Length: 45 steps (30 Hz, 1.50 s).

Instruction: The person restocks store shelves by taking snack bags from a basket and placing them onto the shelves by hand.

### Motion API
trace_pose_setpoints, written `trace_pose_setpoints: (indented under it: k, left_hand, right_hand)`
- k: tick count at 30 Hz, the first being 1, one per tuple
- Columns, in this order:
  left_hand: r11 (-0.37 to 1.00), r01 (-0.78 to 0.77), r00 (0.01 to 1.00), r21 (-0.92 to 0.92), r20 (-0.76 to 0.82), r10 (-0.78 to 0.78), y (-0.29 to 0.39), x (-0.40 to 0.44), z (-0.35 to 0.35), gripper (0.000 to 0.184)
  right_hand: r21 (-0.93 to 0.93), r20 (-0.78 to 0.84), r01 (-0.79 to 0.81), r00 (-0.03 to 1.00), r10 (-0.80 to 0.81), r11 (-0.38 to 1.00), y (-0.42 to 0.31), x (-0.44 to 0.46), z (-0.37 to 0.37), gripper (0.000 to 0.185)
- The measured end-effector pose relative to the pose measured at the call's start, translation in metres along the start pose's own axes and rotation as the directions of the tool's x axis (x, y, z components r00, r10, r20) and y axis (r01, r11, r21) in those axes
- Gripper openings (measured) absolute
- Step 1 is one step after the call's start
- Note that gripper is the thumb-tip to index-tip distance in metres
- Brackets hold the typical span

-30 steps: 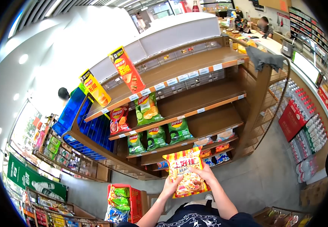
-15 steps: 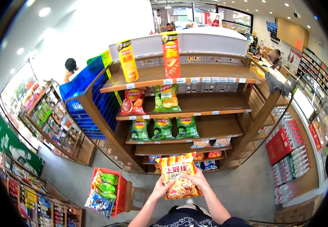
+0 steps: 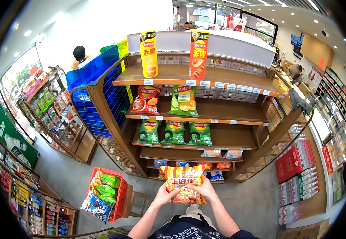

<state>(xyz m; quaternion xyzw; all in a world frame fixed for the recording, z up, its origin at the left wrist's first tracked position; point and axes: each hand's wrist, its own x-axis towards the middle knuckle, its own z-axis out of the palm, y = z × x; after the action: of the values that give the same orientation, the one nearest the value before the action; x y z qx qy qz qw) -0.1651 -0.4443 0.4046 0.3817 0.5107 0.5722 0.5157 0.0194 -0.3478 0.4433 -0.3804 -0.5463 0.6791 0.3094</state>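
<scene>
A yellow, red and white striped snack bag [image 3: 183, 181] is held upright at the lower middle, in front of the shelf. My left hand [image 3: 165, 195] is closed on its left side, and my right hand [image 3: 205, 189] grips the right side, thumbs on the front. Behind it stands a brown shelf unit [image 3: 236, 113]. A yellow chip can [image 3: 149, 55] and a red chip can [image 3: 198, 55] stand on its top level. Below them are a red chip bag [image 3: 146, 99] and a green chip bag [image 3: 183, 100], with three dark green bags [image 3: 174, 132] one level lower.
At the lower left, a red basket [image 3: 121, 199] of snack bags rests by a brown stool [image 3: 139, 204]. Bottle packs [image 3: 299, 187] line the right side. One person [image 3: 80, 55] is behind the blue panel at left; another [image 3: 295, 74] sits at the counter.
The view has turned and levelled, so the shelf appears upright and the basket further left. Both hands still hold the striped bag, now slightly lower in view than half a second ago.
</scene>
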Motion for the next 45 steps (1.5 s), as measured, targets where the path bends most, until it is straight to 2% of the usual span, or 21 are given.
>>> trace_pose_setpoints:
  k: [4, 5, 7, 11, 15, 16, 19, 21, 25, 26, 27, 29, 30, 32, 33, 37, 39, 41, 43, 44, 45]
  left_hand:
    - [0.977, 0.085, 0.995, 0.197, -0.06, -0.074, -0.002, 0.036, 0.007, 0.039]
    - [0.963, 0.118, 0.992, 0.244, -0.081, -0.102, -0.006, 0.044, 0.01, 0.037]
    - [0.948, 0.131, 0.99, 0.289, -0.086, -0.11, -0.007, 0.07, 0.017, 0.037]
    - [0.905, 0.204, 0.979, 0.373, -0.066, -0.193, -0.018, 0.125, 0.04, 0.036]
    - [0.839, 0.245, 0.967, 0.486, -0.063, -0.246, -0.056, 0.179, 0.056, 0.032]
    - [0.821, 0.201, 0.976, 0.534, -0.041, -0.212, -0.064, 0.19, 0.059, 0.031]
    - [0.806, 0.15, 0.984, 0.572, -0.011, -0.176, -0.115, 0.214, 0.059, 0.029]
    - [0.811, 0.009, 0.999, 0.585, 0.028, -0.032, -0.153, 0.232, 0.048, 0.027]
    - [0.835, -0.123, 0.989, 0.536, -0.008, 0.15, -0.173, 0.253, 0.041, 0.027]
    - [0.787, -0.178, 0.978, 0.591, 0.021, 0.206, -0.185, 0.257, 0.034, 0.033]
    - [0.851, -0.139, 0.988, 0.506, 0.008, 0.157, -0.177, 0.257, 0.034, 0.039]
    - [0.864, -0.176, 0.98, 0.471, -0.003, 0.201, -0.212, 0.262, 0.021, 0.044]
    - [0.838, -0.221, 0.972, 0.498, 0.039, 0.233, -0.22, 0.265, 0.013, 0.049]
    - [0.86, -0.217, 0.971, 0.461, 0.009, 0.24, -0.256, 0.27, -0.001, 0.054]
    - [0.818, -0.318, 0.941, 0.48, 0.053, 0.335, -0.26, 0.274, -0.003, 0.054]
    - [0.686, -0.559, 0.808, 0.466, 0.121, 0.577, -0.311, 0.292, -0.015, 0.049]
    - [0.599, -0.619, 0.746, 0.508, 0.143, 0.65, -0.328, 0.304, -0.02, 0.041]
    - [0.743, -0.589, 0.779, 0.318, -0.023, 0.627, -0.374, 0.308, -0.025, 0.036]
    - [0.615, -0.668, 0.685, 0.419, 0.023, 0.728, -0.396, 0.312, -0.031, 0.038]
    - [0.46, -0.686, 0.631, 0.564, 0.147, 0.761, -0.402, 0.31, -0.04, 0.039]
    - [0.595, -0.685, 0.669, 0.42, 0.038, 0.743, -0.409, 0.305, -0.033, 0.039]
  right_hand:
    - [-0.168, 0.012, 0.103, 0.995, -0.103, 0.98, 0.01, 0.032, -0.031, 0.06]
    - [-0.148, 0.005, 0.099, 0.995, -0.1, 0.984, 0.017, 0.041, -0.041, 0.06]
    - [-0.379, 0.009, 0.088, 0.996, -0.091, 0.921, 0.022, 0.062, -0.061, 0.062]
    - [-0.295, -0.077, 0.022, 0.996, -0.047, 0.955, 0.016, 0.085, -0.101, 0.063]
    - [-0.281, -0.084, -0.039, 0.996, 0.015, 0.959, 0.069, 0.119, -0.145, 0.062]
    - [-0.24, -0.108, 0.052, 0.991, -0.08, 0.969, 0.059, 0.125, -0.153, 0.062]
    - [-0.263, -0.123, 0.074, 0.986, -0.11, 0.962, 0.088, 0.147, -0.173, 0.063]
    - [-0.252, -0.11, 0.134, 0.98, -0.166, 0.958, 0.12, 0.163, -0.182, 0.064]
    - [-0.217, -0.051, 0.284, 0.952, -0.302, 0.934, 0.162, 0.192, -0.189, 0.062]
    - [-0.212, -0.039, 0.341, 0.933, -0.357, 0.916, 0.181, 0.2, -0.189, 0.062]
    - [-0.21, -0.033, 0.34, 0.935, -0.354, 0.917, 0.196, 0.208, -0.19, 0.062]
    - [-0.146, 0.058, 0.522, 0.852, -0.52, 0.84, 0.213, 0.222, -0.191, 0.062]
    - [-0.223, 0.104, 0.604, 0.795, -0.597, 0.765, 0.219, 0.228, -0.192, 0.054]
    - [-0.239, 0.145, 0.666, 0.744, -0.652, 0.707, 0.248, 0.244, -0.196, 0.05]
    - [-0.255, 0.183, 0.722, 0.689, -0.702, 0.643, 0.263, 0.252, -0.198, 0.046]
    - [-0.293, 0.231, 0.792, 0.603, -0.764, 0.536, 0.316, 0.278, -0.203, 0.039]
    - [-0.344, 0.242, 0.84, 0.511, -0.825, 0.419, 0.324, 0.285, -0.205, 0.041]
    - [-0.368, 0.274, 0.839, 0.511, -0.815, 0.402, 0.355, 0.289, -0.206, 0.04]
    - [-0.475, 0.231, 0.841, 0.403, -0.885, 0.259, 0.38, 0.297, -0.204, 0.037]
    - [-0.521, 0.218, 0.83, 0.353, -0.91, 0.197, 0.392, 0.3, -0.202, 0.035]
    - [-0.597, 0.141, 0.782, 0.32, -0.937, 0.177, 0.397, 0.299, -0.2, 0.035]
